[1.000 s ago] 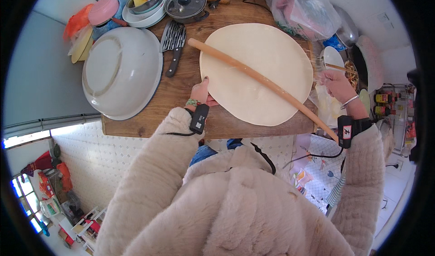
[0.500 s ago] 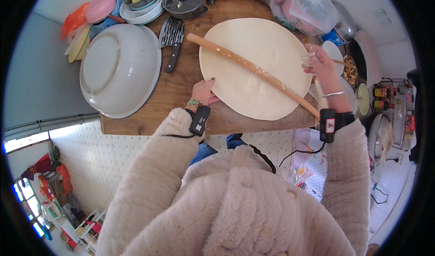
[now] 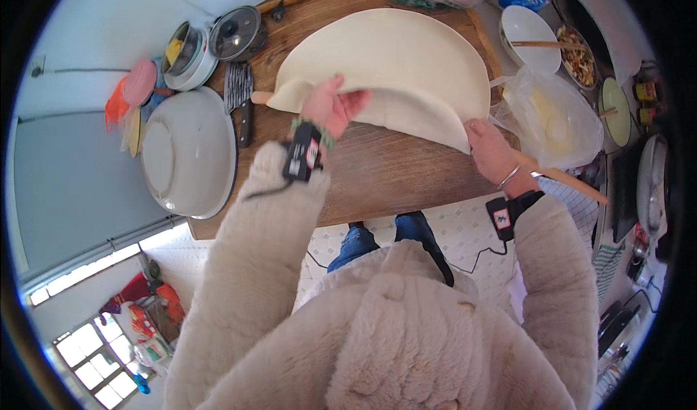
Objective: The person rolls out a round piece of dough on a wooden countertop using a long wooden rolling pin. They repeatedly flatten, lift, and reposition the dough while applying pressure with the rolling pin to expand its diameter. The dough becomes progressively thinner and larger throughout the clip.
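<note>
A large, thin round sheet of dough (image 3: 385,54) lies on the wooden board (image 3: 377,181), its near edge lifted and folded back. My left hand (image 3: 330,110) is at the raised edge on the left, fingers apart. At the right corner of the fold, my right hand (image 3: 494,152) pinches the dough's edge. A long wooden rolling pin (image 3: 570,183) shows its right end past my right wrist, beyond the board; its other tip pokes out left of the dough. Dough and hands hide its middle.
Left of the dough lie a cleaver (image 3: 245,123) and an upturned white basin (image 3: 210,152). A lidded pot (image 3: 237,34) and stacked bowls stand behind them. On the right are a plastic bag (image 3: 573,119), a white bowl (image 3: 528,29) with chopsticks and a dish of chopped food (image 3: 579,58).
The dough, flat before with the rolling pin on top, now has its near edge folded back over the pin's middle. My right hand has come nearer and grips the edge; my left hand has moved farther in.
</note>
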`<state>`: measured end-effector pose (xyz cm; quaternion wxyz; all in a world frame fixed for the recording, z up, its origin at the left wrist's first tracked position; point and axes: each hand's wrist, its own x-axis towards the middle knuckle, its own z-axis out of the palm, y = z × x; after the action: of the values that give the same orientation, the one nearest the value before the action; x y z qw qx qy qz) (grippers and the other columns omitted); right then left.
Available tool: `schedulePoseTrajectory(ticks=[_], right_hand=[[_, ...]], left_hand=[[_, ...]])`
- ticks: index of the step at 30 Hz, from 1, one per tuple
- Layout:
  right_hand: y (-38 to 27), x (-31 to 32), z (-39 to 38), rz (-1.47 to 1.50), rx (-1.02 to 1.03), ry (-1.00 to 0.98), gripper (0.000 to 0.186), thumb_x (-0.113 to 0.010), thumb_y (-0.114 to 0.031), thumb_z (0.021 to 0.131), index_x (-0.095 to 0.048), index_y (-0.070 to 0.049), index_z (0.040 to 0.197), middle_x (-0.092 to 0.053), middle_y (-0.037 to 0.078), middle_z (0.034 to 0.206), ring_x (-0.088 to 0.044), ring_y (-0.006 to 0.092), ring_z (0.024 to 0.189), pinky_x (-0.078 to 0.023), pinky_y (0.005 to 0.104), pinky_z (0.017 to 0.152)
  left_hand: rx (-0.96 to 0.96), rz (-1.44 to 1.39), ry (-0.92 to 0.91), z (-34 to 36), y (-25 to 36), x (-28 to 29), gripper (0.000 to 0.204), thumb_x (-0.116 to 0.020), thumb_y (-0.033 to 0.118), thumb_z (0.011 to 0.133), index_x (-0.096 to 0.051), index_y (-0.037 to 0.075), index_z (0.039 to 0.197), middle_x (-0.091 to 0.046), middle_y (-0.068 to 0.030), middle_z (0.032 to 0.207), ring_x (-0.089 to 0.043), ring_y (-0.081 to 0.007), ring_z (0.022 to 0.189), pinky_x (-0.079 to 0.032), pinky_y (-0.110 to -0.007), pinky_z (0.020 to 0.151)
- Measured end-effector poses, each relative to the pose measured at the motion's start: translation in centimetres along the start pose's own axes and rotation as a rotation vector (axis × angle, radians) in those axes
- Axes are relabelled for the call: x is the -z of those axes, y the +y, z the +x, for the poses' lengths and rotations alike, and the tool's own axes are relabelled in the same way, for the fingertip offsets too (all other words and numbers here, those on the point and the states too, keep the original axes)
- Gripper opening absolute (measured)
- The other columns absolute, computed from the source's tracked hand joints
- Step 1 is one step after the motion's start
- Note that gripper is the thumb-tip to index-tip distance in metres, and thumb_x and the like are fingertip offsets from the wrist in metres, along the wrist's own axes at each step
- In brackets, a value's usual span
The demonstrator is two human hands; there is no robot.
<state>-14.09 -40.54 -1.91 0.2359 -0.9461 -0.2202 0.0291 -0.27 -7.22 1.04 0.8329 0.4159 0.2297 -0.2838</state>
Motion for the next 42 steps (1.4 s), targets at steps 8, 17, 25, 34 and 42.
schedulePoseTrajectory(ticks=[8, 17, 25, 34, 42], right_hand=[[0.6, 1.0, -0.7, 0.249, -0.384, 0.333, 0.038, -0.056, -0.005, 0.091, -0.058, -0.004, 0.129, -0.059, 0.022, 0.127, -0.054, 0.0391, 0.121, -0.043, 0.0441, 0.104], [-8.4, -5.1, 10.1, -0.191, -0.189, 0.189, 0.053, -0.050, -0.035, 0.098, -0.049, 0.000, 0.139, -0.050, 0.020, 0.144, -0.044, 0.0362, 0.136, -0.035, 0.0441, 0.113], [-19.8, -9.3, 2.9, -0.074, -0.279, 0.076, 0.072, -0.064, -0.037, 0.090, -0.038, -0.001, 0.147, -0.042, 0.021, 0.149, -0.039, 0.0340, 0.140, -0.027, 0.0478, 0.118], [-9.4, -7.9, 12.8, -0.375, -0.437, 0.365, 0.058, -0.051, -0.038, 0.098, -0.045, -0.001, 0.142, -0.045, 0.018, 0.150, -0.038, 0.0343, 0.142, -0.027, 0.0502, 0.117], [-22.7, -10.4, 5.4, -0.113, -0.274, 0.014, 0.075, -0.055, -0.049, 0.092, -0.042, 0.004, 0.144, -0.042, 0.022, 0.150, -0.039, 0.0379, 0.140, -0.026, 0.0501, 0.119]], left_hand=[[-0.740, 1.813, -0.004, 11.9, 1.1, -6.8, 0.059, -0.060, 0.046, 0.092, -0.048, 0.015, 0.140, -0.047, -0.0193, 0.146, -0.052, -0.0385, 0.124, -0.043, -0.056, 0.098], [-0.638, 2.351, -0.193, -2.2, -2.1, -0.8, 0.081, -0.058, 0.060, 0.084, -0.040, 0.018, 0.151, -0.031, -0.0167, 0.159, -0.027, -0.0418, 0.145, -0.020, -0.069, 0.111], [-1.015, 2.207, -0.384, -12.0, -4.3, 8.4, 0.086, -0.073, 0.044, 0.075, -0.040, 0.012, 0.148, -0.041, -0.0190, 0.148, -0.032, -0.0461, 0.138, -0.019, -0.066, 0.114], [-1.211, 2.104, -0.255, 1.4, -1.4, 1.1, 0.063, -0.059, 0.038, 0.090, -0.047, 0.011, 0.145, -0.048, -0.0148, 0.147, -0.037, -0.0401, 0.139, -0.026, -0.057, 0.115], [-0.917, 2.078, -0.487, -10.8, -4.3, 9.7, 0.074, -0.068, 0.032, 0.077, -0.047, 0.001, 0.141, -0.047, -0.0182, 0.147, -0.037, -0.0378, 0.142, -0.025, -0.054, 0.117]])
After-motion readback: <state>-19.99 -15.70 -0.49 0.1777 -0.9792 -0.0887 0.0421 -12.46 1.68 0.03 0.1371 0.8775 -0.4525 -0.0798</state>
